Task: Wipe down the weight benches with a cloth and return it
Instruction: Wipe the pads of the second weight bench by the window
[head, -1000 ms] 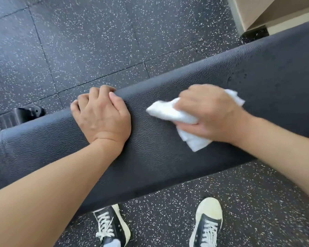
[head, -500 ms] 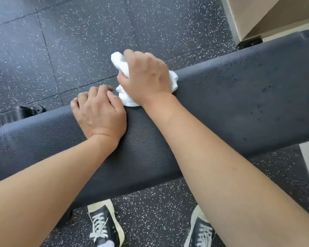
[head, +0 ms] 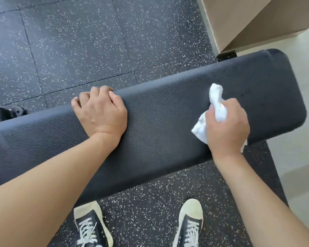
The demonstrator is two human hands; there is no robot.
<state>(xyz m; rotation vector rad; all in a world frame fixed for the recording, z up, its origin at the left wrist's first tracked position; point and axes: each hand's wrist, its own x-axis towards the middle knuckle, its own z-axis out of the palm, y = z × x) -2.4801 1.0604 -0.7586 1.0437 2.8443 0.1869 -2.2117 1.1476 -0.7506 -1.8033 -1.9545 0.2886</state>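
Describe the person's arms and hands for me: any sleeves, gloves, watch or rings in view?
Both forearms are bare as far as the frame shows, with no sleeve in view. The left hand and the right hand wear no gloves. No watch, wristband or ring is visible on either. Nothing is marked or taped on the arms.

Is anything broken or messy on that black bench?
Nothing looks broken. The bench pad has small dark spots near its right end, past the white cloth that the right hand grips. They may be droplets or marks. The left hand rests on the pad's far edge.
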